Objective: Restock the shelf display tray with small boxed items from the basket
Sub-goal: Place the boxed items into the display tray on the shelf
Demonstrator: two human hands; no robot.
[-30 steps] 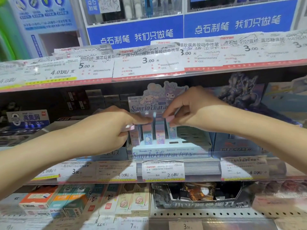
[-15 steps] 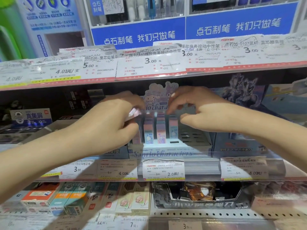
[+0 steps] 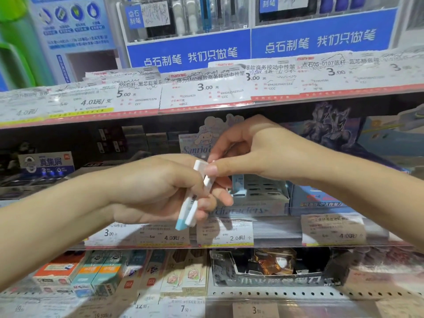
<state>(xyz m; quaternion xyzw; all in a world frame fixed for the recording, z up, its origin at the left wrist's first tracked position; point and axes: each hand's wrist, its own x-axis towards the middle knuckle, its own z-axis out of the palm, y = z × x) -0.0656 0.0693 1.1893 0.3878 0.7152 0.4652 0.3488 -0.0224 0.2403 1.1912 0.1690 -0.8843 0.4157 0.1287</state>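
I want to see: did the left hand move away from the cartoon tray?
Yes. The left hand pulled back and down from the display tray, toward the price tags, holding small boxes.

We see bright, even overhead store light. Glare whitens the upper price-tag strip (image 3: pixel 206 92). The recess under that strip, at 10 o'clock, sits dim. Motion blur softens the frame at 6 to 8 o'clock. Wide-angle bowing curves shelf edges towards 3 and 9 o'clock.
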